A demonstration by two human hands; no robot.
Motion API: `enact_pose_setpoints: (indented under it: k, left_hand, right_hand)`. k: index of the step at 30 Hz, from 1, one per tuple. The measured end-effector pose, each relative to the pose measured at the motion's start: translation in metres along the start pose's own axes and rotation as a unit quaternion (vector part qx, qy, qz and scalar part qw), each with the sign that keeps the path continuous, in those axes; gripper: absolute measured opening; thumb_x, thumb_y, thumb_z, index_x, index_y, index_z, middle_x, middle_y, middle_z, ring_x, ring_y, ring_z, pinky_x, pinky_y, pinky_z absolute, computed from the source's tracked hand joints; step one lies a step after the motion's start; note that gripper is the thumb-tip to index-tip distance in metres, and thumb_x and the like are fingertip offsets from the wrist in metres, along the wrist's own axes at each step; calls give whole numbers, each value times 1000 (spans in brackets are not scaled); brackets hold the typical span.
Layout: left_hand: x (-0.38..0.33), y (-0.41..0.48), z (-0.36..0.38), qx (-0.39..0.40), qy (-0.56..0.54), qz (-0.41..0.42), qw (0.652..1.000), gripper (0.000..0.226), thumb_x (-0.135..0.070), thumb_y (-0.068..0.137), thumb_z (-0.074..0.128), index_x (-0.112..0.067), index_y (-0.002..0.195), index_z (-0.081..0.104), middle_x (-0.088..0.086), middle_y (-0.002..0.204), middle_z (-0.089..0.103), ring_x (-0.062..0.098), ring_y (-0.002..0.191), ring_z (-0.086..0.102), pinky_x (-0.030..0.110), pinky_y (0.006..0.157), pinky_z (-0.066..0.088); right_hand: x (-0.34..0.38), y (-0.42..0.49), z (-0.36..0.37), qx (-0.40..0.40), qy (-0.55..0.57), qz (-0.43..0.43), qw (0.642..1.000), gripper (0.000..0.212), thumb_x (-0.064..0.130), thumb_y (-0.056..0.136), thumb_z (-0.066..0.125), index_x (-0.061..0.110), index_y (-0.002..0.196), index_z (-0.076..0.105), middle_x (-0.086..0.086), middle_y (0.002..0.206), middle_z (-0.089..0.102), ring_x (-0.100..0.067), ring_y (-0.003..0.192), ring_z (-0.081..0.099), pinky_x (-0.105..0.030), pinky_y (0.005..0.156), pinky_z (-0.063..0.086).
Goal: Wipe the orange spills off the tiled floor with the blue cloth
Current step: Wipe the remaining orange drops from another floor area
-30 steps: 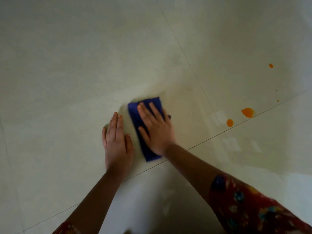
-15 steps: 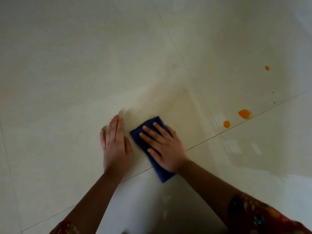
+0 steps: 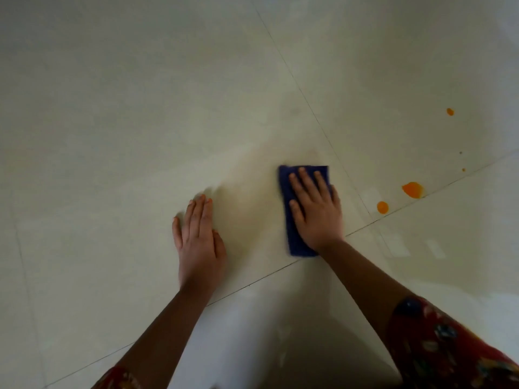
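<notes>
The right hand [image 3: 316, 211] lies flat on the blue cloth [image 3: 292, 240], fingers straight, pressing it to the floor [image 3: 112, 108]. The left hand [image 3: 198, 240] rests flat on the tiles, apart from the cloth. Orange spills [image 3: 412, 189] sit to the right, near a tile line.

glossy tiled floor [image 3: 140, 108], fuzzy blue cloth [image 3: 286, 192]

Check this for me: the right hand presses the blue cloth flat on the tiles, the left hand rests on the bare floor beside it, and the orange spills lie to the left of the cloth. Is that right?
Not quite. The head view shows the orange spills to the right of the blue cloth, not the left. The rest holds: the right hand presses the cloth flat and the left hand rests on the bare floor.
</notes>
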State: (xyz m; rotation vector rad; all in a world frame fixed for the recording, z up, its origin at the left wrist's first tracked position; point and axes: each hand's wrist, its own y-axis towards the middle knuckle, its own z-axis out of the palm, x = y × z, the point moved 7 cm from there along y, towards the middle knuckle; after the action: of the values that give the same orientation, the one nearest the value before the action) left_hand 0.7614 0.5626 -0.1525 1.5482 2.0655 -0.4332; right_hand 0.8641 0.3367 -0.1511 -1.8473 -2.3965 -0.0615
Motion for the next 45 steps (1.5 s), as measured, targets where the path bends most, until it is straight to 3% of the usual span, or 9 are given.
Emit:
enact_pose_setpoints:
  k: [3,8,13,15,21,25,32,40,45]
  left_hand:
    - [-1,0,-14,-7,-55,-2,998,63,-5,86,42,-8,148,33,6,157,30,19,147,19,49,120,16]
    - [24,-14,-58,-23,14,-2,1000,61,-16,88,48,-10,147,34,8,155,32,24,146,23,45,118,22]
    - [91,-38,-85,-42,96,-70,992,59,-26,90,40,-10,147,36,9,156,32,27,145,25,47,117,20]
    - [104,-44,-90,-61,88,-104,989,58,-27,91,39,-11,146,36,7,156,32,25,146,24,45,118,18]
    - [112,-46,-92,-99,63,-117,986,54,-26,91,39,-8,142,42,8,151,40,25,141,33,45,116,22]
    - [108,-45,-90,-81,80,-106,988,51,-26,94,38,-10,143,42,6,153,38,23,143,29,46,117,18]
    - [97,-42,-85,-51,103,-47,992,46,-25,94,43,-15,139,47,5,153,38,25,144,30,45,116,18]
    - [44,-37,-62,11,73,8,997,49,-31,94,43,-15,141,45,3,153,38,22,145,27,45,118,18]
    - [19,-29,-31,59,41,20,997,51,-35,95,39,-19,143,42,-1,156,32,15,147,21,37,119,10]
  right_hand:
    - [32,0,1,-13,19,45,999,58,44,96,26,29,153,24,4,160,21,-26,148,17,-52,116,21]
    - [79,-60,11,61,-11,-345,936,54,45,98,33,35,150,27,11,159,22,-20,148,18,-45,117,19]
    - [41,59,3,25,-2,2,1000,58,45,97,22,31,153,21,5,162,18,-24,149,14,-53,117,17]
    - [79,86,6,26,11,20,999,58,46,98,20,30,154,17,5,163,13,-24,150,11,-51,118,11]
    - [239,27,24,30,28,-241,970,57,45,96,25,30,149,35,6,158,28,-24,147,23,-52,114,22]
    - [209,-74,22,63,21,-419,905,54,43,98,36,34,151,29,11,160,22,-19,149,15,-45,117,14]
    - [25,29,0,10,-9,-32,999,59,45,95,25,30,152,26,3,160,24,-27,147,20,-54,115,21]
    - [114,-146,16,85,8,-423,902,53,44,99,38,35,150,30,10,159,24,-20,149,16,-48,118,17]
    - [-45,-66,0,48,-50,-180,981,60,43,97,28,37,154,7,2,160,21,-25,149,15,-55,111,28]
